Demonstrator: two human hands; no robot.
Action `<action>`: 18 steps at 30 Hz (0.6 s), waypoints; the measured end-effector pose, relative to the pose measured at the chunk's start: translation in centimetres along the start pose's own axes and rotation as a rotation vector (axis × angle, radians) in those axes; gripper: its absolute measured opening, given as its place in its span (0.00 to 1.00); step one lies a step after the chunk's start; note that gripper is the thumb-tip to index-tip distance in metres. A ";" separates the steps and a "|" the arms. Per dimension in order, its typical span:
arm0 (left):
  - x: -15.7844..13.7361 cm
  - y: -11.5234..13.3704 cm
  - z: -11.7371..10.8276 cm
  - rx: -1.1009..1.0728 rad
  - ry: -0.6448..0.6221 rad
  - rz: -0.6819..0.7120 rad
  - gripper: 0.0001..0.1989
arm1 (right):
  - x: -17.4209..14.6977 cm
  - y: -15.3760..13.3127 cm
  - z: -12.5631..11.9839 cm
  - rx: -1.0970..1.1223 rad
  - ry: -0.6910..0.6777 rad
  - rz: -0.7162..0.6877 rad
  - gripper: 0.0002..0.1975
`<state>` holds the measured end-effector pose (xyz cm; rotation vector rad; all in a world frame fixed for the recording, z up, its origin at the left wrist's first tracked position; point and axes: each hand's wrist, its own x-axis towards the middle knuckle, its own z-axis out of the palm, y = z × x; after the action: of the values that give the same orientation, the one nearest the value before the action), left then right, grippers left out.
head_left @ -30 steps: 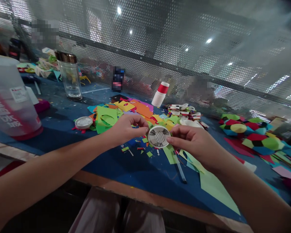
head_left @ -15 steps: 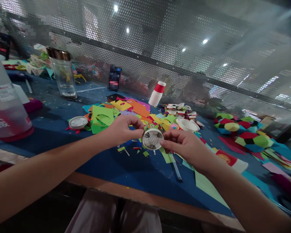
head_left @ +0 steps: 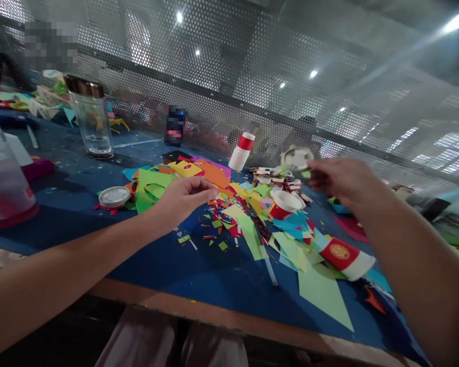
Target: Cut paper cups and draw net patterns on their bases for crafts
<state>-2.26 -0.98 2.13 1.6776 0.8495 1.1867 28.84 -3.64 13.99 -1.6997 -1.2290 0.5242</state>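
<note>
My right hand (head_left: 342,181) is raised over the far right side of the table, its fingers pinched on the rim of a round white paper-cup base (head_left: 296,159), blurred by motion. The dark pen drawing on it cannot be made out clearly now. My left hand (head_left: 187,201) hovers over the near edge of the colored paper scraps (head_left: 248,229), fingers curled and thumb close to the index finger, with nothing visible in them. To its left lies another cut cup base (head_left: 115,197). A cut red-and-white paper cup (head_left: 285,205) stands among the scraps between my hands.
A glass bottle (head_left: 90,117) and a large plastic cup (head_left: 7,173) stand at the left. A stack of paper cups (head_left: 241,151) is near the perforated metal screen (head_left: 214,76). A red paper cup (head_left: 346,257) lies at the right, and a pen (head_left: 270,270) near the front.
My left hand has let go of the cup base and stays over the scraps. My right hand has carried it up, away and to the right. The view has shifted slightly.
</note>
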 end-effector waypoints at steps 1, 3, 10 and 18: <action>0.1 0.0 0.0 -0.009 0.012 0.000 0.14 | 1.9 -0.4 -0.7 0.006 0.053 0.021 0.09; 0.2 0.0 0.0 -0.023 0.031 -0.004 0.13 | 5.2 -1.1 -1.8 0.016 0.136 0.061 0.08; 0.2 0.0 0.2 -0.037 0.045 -0.029 0.11 | 6.8 -0.9 -3.7 0.024 0.235 0.018 0.16; 0.1 0.2 -0.1 -0.066 0.022 -0.043 0.12 | -2.1 -0.6 -1.5 -0.016 0.087 -0.122 0.14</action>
<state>-2.29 -0.95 2.33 1.5883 0.8475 1.1931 28.82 -6.14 14.80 -1.6316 -1.2676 0.3636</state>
